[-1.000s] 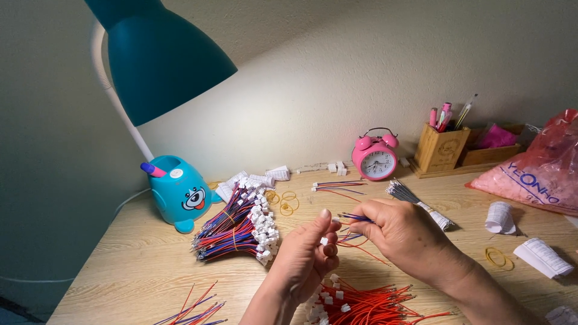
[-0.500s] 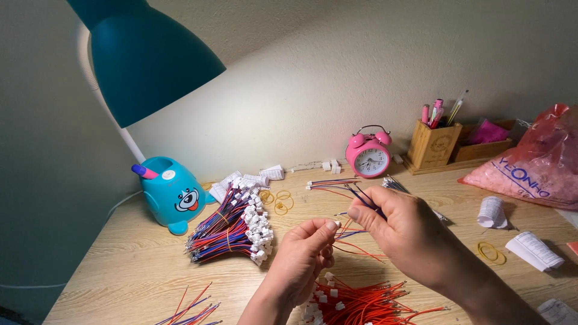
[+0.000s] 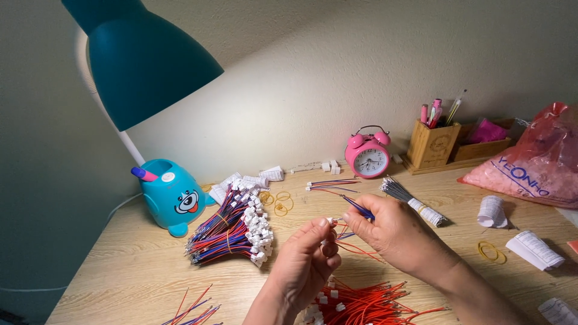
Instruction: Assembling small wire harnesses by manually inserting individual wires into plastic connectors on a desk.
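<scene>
Pinching white connector (image 3: pixel 329 221), left hand (image 3: pixel 306 265) (right hand (image 3: pixel 394 232) on wire (image 3: pixel 358 207)).

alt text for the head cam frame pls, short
Left hand pinches a small white connector while right hand holds a blue wire at it, over a wooden desk with bundled wire harnesses, loose red wires, a teal lamp and pink alarm clock.
</scene>
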